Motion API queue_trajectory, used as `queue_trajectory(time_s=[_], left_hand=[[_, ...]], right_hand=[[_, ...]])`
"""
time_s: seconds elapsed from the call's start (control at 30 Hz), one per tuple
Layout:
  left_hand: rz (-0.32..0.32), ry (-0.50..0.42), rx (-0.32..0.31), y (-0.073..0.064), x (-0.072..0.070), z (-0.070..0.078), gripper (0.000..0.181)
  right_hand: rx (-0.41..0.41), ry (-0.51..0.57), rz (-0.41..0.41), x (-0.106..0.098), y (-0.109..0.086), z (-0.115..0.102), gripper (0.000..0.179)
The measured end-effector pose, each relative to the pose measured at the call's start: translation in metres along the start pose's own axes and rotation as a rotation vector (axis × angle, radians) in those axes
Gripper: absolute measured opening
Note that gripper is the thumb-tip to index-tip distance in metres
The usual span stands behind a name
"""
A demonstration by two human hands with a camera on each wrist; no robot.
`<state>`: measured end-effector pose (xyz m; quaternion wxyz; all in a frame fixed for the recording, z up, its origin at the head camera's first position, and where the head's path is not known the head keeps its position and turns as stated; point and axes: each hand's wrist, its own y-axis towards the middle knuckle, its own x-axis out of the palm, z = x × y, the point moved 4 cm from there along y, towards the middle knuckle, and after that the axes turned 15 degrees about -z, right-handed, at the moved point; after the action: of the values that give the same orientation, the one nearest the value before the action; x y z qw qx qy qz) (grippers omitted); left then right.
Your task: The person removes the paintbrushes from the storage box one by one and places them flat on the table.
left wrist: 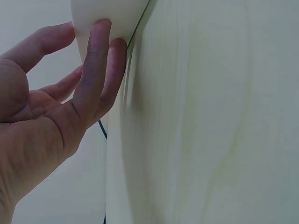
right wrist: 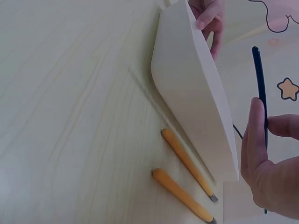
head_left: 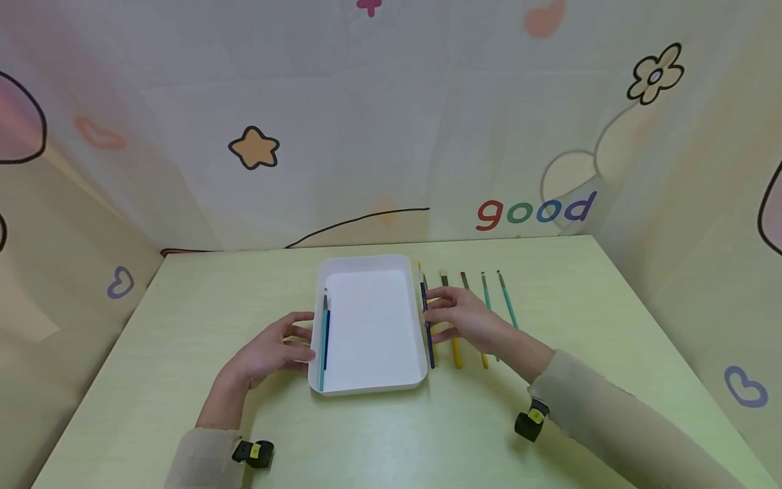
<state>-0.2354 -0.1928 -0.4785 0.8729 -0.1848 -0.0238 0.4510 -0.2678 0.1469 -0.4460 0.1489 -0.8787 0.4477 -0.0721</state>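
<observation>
A white shallow tray (head_left: 373, 326) lies on the table. My left hand (head_left: 271, 350) holds its left side, thumb at the rim and fingers against the outer wall. A teal paintbrush (head_left: 322, 346) and a dark blue paintbrush (head_left: 327, 339) lie inside along that wall. Just outside the right rim, my right hand (head_left: 461, 316) pinches another dark blue paintbrush (right wrist: 259, 74) between thumb and fingers, its bristles pointing away from me. In the right wrist view this brush hangs above the table.
Right of the tray lie yellow-handled paintbrushes (head_left: 456, 350) and, farther right, teal paintbrushes (head_left: 508, 302), partly under my right hand and forearm. A printed curtain (head_left: 379, 136) rises behind the table (head_left: 244, 292) and along both sides.
</observation>
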Motion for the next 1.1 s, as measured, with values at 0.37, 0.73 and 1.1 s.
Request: queue_trajectory(time_s=[0.37,0.73,1.1], left_hand=[[-0.003,0.002,0.003,-0.003,0.0,0.002,0.074],[0.002,0.0,-0.004,-0.001,0.0,0.002,0.074],[-0.002,-0.009,0.004,0.0,0.001,0.001,0.074]], right_hand=[[0.002,-0.011,0.006,-0.021,-0.014,0.01,0.054],[0.018,0.005,0.021,-0.041,-0.027,0.018,0.056],[0.012,-0.015,0.019,-0.064,-0.041,0.022,0.058]])
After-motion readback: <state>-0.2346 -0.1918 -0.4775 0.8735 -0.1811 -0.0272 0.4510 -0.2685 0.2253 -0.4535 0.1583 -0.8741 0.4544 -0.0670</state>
